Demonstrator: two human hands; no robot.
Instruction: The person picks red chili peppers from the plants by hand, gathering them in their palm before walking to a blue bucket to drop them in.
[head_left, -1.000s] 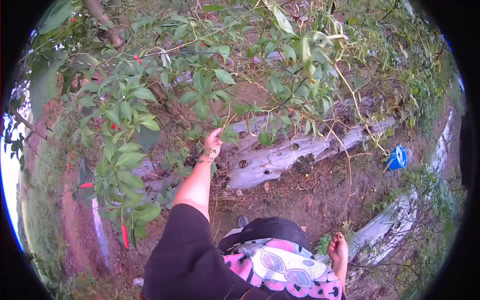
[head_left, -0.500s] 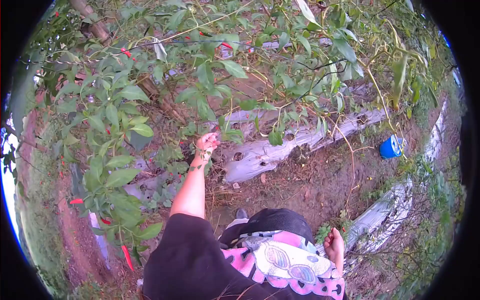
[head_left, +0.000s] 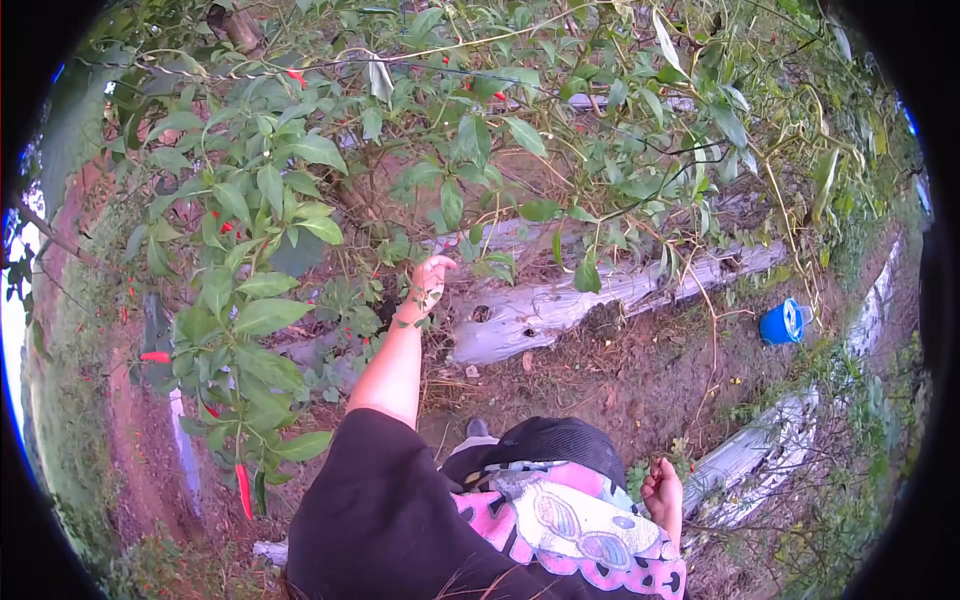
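Note:
My left hand (head_left: 430, 281) reaches forward among the leaves of a chili plant (head_left: 270, 290). Its fingers are partly stretched out and apart, with nothing visible between them. Just beyond the fingertips is a small red spot, perhaps a chili, half hidden by leaves. Close to my body on the right, my right hand (head_left: 662, 490) is closed with its fingers curled in; what it holds, if anything, is hidden. Ripe red chilies hang on the plant, among them a long red chili (head_left: 243, 490) at lower left and another red chili (head_left: 156, 357) above it.
A blue bucket (head_left: 780, 324) stands on the soil at right. Greyish plastic sheeting (head_left: 560, 310) with holes covers the planting row, and more sheeting (head_left: 750, 460) lies at lower right. A wire (head_left: 270, 72) crosses the upper foliage. Branches overhang the front.
My view has shifted a little, so the plants sit further right and lower. The left hand moved slightly up and right, its fingers more extended. The right hand stays closed near my body.

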